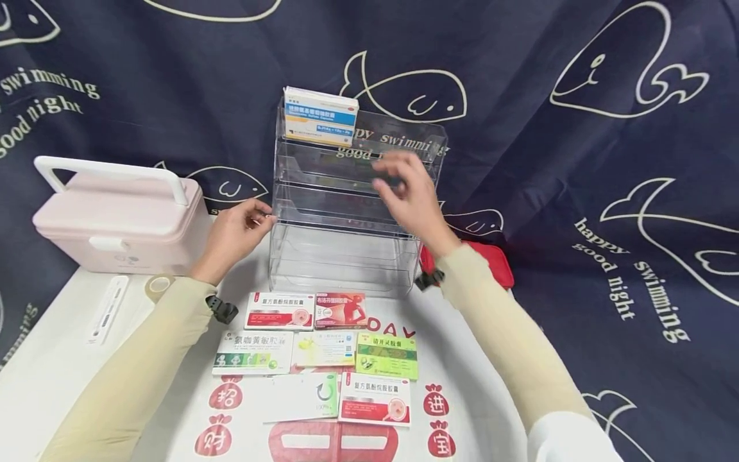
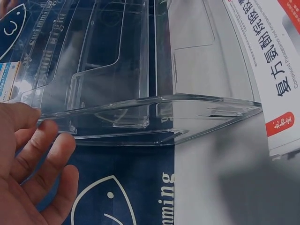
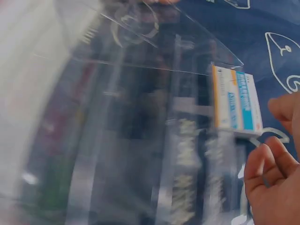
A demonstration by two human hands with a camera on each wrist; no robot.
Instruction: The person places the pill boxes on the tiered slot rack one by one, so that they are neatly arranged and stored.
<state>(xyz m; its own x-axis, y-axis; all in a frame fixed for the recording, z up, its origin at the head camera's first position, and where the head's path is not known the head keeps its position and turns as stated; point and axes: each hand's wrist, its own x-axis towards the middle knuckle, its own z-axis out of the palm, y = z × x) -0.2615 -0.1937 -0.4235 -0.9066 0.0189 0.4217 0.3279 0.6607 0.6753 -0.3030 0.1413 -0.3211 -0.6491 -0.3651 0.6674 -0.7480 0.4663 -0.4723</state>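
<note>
Dark blue fish-printed cloth (image 1: pixel 519 147) fills the background. At frame centre, the left hand (image 1: pixel 235 231) pinches the edge of a clear plastic tiered rack (image 1: pixel 346 221), whose top left carries one white-and-blue cardboard box (image 1: pixel 320 119); the right hand (image 1: pixel 411 194), fingers loosely parted, holds nothing.

Dk-blue fish-print cloth (image 1: pixel 519 160) hangs behind a white tbl (image 1: pixel 58 346) w/ red motifs (image 1: pixel 441 443).

Head view was bright — right-wrist view blurred the rack (image 3: pixel 136 145); left-wrist view was sharper — soft shadow on table (image 2: pixel 201 197).
</note>
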